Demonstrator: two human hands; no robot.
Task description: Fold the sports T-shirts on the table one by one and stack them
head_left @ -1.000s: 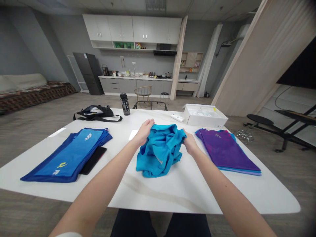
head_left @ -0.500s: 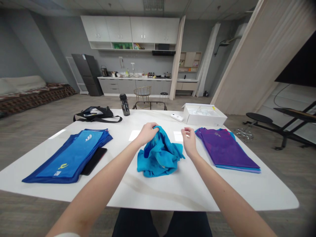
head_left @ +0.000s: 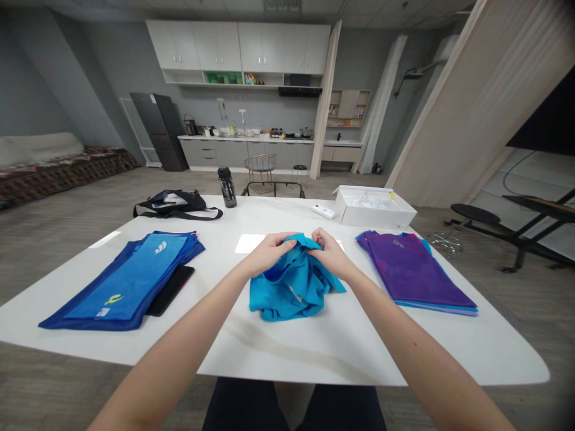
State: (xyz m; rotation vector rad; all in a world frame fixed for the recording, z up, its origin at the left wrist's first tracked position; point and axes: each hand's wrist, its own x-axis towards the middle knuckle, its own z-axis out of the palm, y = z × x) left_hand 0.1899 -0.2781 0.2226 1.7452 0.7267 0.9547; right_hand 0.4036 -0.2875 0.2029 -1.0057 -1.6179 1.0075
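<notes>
A crumpled turquoise shirt (head_left: 290,293) lies bunched in the middle of the white table (head_left: 287,353). At its upper left edge, my left hand (head_left: 272,252) is closed on the cloth, thumb on top. My right hand (head_left: 330,254) pinches the same shirt at its upper right, fingers curled round the fabric. Between the two hands the edge of the cloth is lifted a little, and a darker blue inside shows below it. The fingertips are partly hidden by the folds.
Folded blue shirts (head_left: 130,278) lie at the left, beside a dark flat tablet-like thing (head_left: 173,290). A stack topped by a purple shirt (head_left: 413,269) lies at the right. Farther back are a black bag (head_left: 175,203), a bottle (head_left: 227,188), a white remote-like device (head_left: 323,211) and a white box (head_left: 376,209).
My right hand has moved left from beside the shirt and taken hold of its upper right part. My left hand keeps its hold on the cloth.
</notes>
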